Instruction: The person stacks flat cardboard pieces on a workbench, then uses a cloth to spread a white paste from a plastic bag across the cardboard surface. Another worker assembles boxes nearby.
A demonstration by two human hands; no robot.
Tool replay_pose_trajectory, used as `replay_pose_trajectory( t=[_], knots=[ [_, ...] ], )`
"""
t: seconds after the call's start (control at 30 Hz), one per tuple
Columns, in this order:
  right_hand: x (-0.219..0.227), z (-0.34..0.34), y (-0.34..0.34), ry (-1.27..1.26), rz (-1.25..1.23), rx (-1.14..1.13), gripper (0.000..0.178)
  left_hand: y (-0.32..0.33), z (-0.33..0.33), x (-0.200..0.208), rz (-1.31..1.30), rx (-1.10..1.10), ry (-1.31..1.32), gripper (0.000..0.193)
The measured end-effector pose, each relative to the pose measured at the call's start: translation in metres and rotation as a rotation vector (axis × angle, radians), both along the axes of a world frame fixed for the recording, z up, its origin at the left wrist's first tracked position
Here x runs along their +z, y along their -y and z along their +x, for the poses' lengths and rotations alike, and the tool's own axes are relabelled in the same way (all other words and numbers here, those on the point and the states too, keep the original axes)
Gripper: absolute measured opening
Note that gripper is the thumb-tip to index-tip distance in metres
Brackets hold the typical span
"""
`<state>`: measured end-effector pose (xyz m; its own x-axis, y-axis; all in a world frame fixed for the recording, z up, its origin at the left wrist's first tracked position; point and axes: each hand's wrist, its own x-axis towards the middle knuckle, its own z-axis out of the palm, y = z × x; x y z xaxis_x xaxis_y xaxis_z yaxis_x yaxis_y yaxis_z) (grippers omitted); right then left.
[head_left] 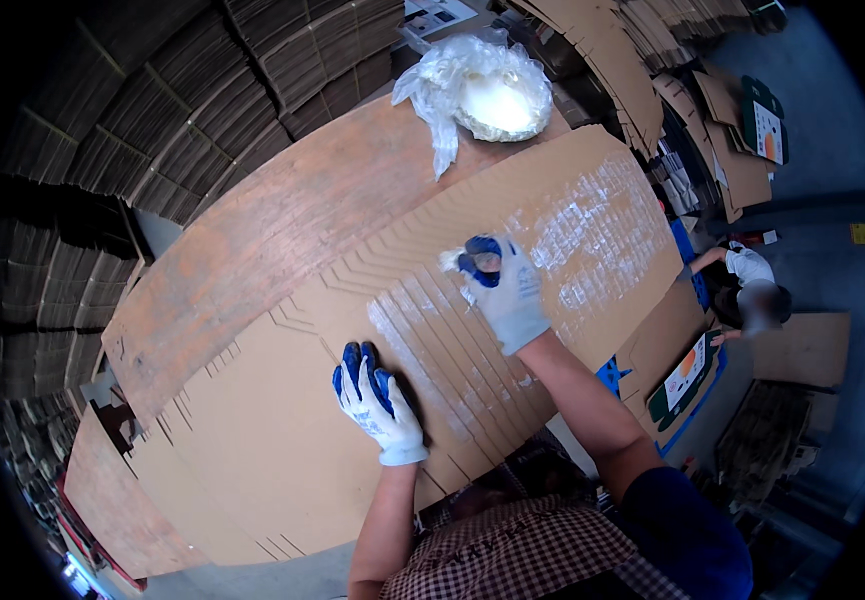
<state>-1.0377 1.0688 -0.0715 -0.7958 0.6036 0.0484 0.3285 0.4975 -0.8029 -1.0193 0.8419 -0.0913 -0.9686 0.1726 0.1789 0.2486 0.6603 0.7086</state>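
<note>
Overlapping flat cardboard sheets [242,450] lie fanned out across the table, their slotted edges in a staggered row. White smears [592,240] cover the sheets on the right, and thinner white streaks run along the strips in the middle. My right hand [507,295], in a white and blue glove, is closed round a small whitish wad [451,260] at the middle strips; its exact kind is unclear. My left hand [377,408], gloved alike, rests on the cardboard with fingers stretched out, left of the streaked strips. A plastic-lined bowl [502,103] of white paste stands at the far side.
The wooden tabletop [282,210] shows beyond the sheets. Bundled cardboard stacks [172,110] rise at the far left. On the right, another person [747,285] works by a printed box panel [685,377]. More cardboard [802,350] leans and lies around there.
</note>
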Motion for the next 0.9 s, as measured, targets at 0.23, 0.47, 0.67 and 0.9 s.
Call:
replay_pose_trajectory(
  t=[0.23,0.47,0.67,0.9],
  knots=[
    [0.018,-0.006,0.007,0.032,0.13,0.111,0.024,-0.003,0.0,-0.003,0.003,0.011,0.001,0.042],
    [0.041,0.032,0.027,0.031,0.045,0.384,0.033,-0.001,0.001,-0.005,0.0,0.006,-0.023,0.04],
    [0.042,0.05,-0.021,0.251,0.054,0.105,0.035,-0.003,0.0,0.0,-0.032,0.026,-0.043,0.038],
    [0.036,0.061,0.035,0.042,0.389,0.619,0.035,-0.004,0.0,-0.001,-0.001,-0.019,-0.033,0.04]
  ],
)
